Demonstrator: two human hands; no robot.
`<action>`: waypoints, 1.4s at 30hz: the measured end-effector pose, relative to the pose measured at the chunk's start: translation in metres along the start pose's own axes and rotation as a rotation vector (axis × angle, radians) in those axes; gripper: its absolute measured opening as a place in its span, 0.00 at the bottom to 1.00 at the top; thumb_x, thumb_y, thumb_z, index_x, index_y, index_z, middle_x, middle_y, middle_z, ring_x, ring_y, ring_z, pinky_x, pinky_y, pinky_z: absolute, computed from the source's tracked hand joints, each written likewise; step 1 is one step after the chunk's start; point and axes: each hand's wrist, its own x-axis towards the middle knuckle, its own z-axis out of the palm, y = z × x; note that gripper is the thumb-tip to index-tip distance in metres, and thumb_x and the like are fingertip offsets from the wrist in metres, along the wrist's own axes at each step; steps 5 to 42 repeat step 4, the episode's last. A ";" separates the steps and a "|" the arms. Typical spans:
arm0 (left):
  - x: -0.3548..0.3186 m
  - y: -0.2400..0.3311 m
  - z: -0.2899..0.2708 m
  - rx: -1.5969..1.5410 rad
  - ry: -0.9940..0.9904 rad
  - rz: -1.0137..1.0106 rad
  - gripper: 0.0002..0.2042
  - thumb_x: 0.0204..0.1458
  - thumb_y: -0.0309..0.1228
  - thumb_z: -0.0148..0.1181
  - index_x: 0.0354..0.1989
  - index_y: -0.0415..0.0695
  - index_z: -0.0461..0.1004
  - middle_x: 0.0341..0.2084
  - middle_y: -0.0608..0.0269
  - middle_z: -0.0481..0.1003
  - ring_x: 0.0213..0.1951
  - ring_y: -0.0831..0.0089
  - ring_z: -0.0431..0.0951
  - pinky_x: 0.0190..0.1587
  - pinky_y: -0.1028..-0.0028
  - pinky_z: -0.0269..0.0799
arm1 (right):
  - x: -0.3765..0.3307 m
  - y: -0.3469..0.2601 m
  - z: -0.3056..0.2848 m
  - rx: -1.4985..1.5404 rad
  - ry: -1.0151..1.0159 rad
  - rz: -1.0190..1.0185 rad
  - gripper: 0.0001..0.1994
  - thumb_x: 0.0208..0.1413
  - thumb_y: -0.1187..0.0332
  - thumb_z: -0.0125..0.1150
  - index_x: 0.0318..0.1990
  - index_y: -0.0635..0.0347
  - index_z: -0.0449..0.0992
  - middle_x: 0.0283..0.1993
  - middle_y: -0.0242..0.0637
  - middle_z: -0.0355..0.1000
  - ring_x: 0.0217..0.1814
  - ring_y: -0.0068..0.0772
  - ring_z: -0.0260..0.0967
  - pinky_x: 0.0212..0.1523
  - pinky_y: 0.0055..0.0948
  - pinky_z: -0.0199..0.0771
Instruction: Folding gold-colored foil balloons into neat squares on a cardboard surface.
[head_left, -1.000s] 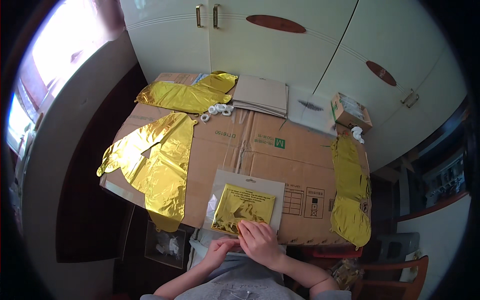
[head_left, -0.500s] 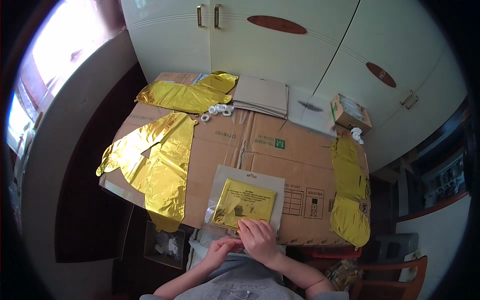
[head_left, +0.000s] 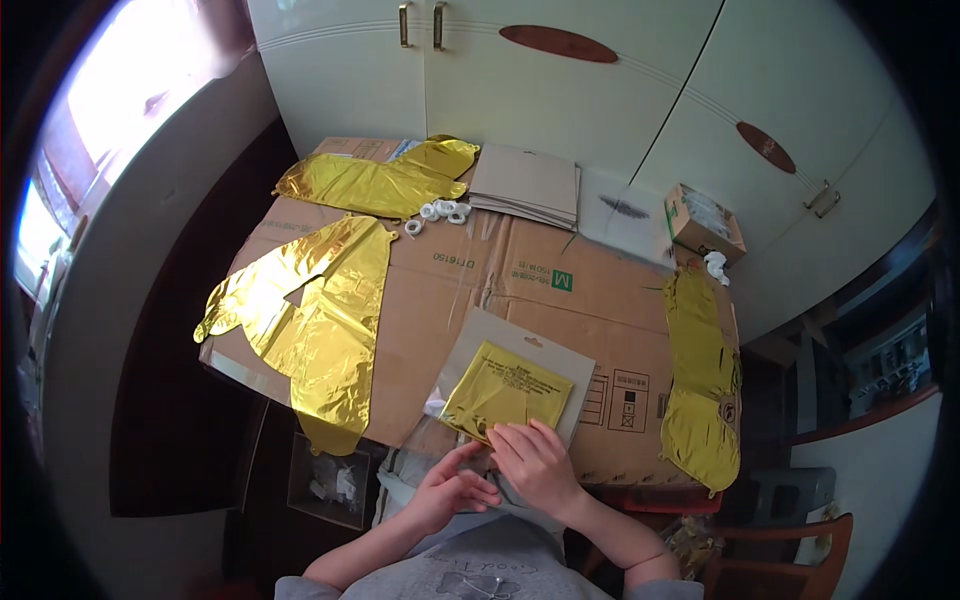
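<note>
A clear plastic packet (head_left: pixel 462 338) with a grey backing card and a hang hole lies tilted near the table's front edge. In it shows a folded gold foil balloon (head_left: pixel 510 385) with dark print. My right hand (head_left: pixel 535 465) closes its fingers on the packet's lower edge. At that edge's left part, my left hand (head_left: pixel 455 492) has its fingers apart, the index fingertip close under the packet. Whether that fingertip touches the plastic is hard to see. To the left lies a flat gold foil balloon (head_left: pixel 335 340), unfolded on the cardboard.
Flattened cardboard (head_left: pixel 430 310) covers the table. More gold foil balloons lie at the back left (head_left: pixel 370 185) and right edge (head_left: pixel 695 380). White ribbon rolls (head_left: pixel 440 210), grey cards (head_left: pixel 525 185) and a small box (head_left: pixel 705 220) stand along the back. A bin (head_left: pixel 330 485) sits below left.
The packet has shifted right and turned clockwise. My right hand has moved right with it, while the left hand's fingers have spread and come away from the right hand.
</note>
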 end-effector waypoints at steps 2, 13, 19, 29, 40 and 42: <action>0.003 -0.002 -0.002 0.006 0.001 0.006 0.29 0.61 0.26 0.47 0.71 0.47 0.47 0.39 0.48 0.78 0.40 0.60 0.82 0.40 0.70 0.79 | -0.003 0.001 0.004 0.008 -0.007 0.010 0.18 0.51 0.68 0.57 0.50 0.60 0.76 0.52 0.34 0.72 0.53 0.32 0.70 0.60 0.41 0.66; 0.005 -0.005 -0.006 -0.009 -0.001 0.017 0.30 0.61 0.28 0.49 0.71 0.47 0.46 0.40 0.46 0.78 0.41 0.59 0.82 0.40 0.70 0.79 | -0.006 0.003 0.010 0.003 -0.016 0.005 0.19 0.50 0.68 0.58 0.51 0.60 0.76 0.52 0.34 0.72 0.54 0.32 0.70 0.60 0.42 0.65; 0.005 -0.005 -0.006 -0.009 -0.001 0.017 0.30 0.61 0.28 0.49 0.71 0.47 0.46 0.40 0.46 0.78 0.41 0.59 0.82 0.40 0.70 0.79 | -0.006 0.003 0.010 0.003 -0.016 0.005 0.19 0.50 0.68 0.58 0.51 0.60 0.76 0.52 0.34 0.72 0.54 0.32 0.70 0.60 0.42 0.65; 0.005 -0.005 -0.006 -0.009 -0.001 0.017 0.30 0.61 0.28 0.49 0.71 0.47 0.46 0.40 0.46 0.78 0.41 0.59 0.82 0.40 0.70 0.79 | -0.006 0.003 0.010 0.003 -0.016 0.005 0.19 0.50 0.68 0.58 0.51 0.60 0.76 0.52 0.34 0.72 0.54 0.32 0.70 0.60 0.42 0.65; 0.005 -0.005 -0.006 -0.009 -0.001 0.017 0.30 0.61 0.28 0.49 0.71 0.47 0.46 0.40 0.46 0.78 0.41 0.59 0.82 0.40 0.70 0.79 | -0.006 0.003 0.010 0.003 -0.016 0.005 0.19 0.50 0.68 0.58 0.51 0.60 0.76 0.52 0.34 0.72 0.54 0.32 0.70 0.60 0.42 0.65; 0.005 -0.005 -0.006 -0.009 -0.001 0.017 0.30 0.61 0.28 0.49 0.71 0.47 0.46 0.40 0.46 0.78 0.41 0.59 0.82 0.40 0.70 0.79 | -0.006 0.003 0.010 0.003 -0.016 0.005 0.19 0.50 0.68 0.58 0.51 0.60 0.76 0.52 0.34 0.72 0.54 0.32 0.70 0.60 0.42 0.65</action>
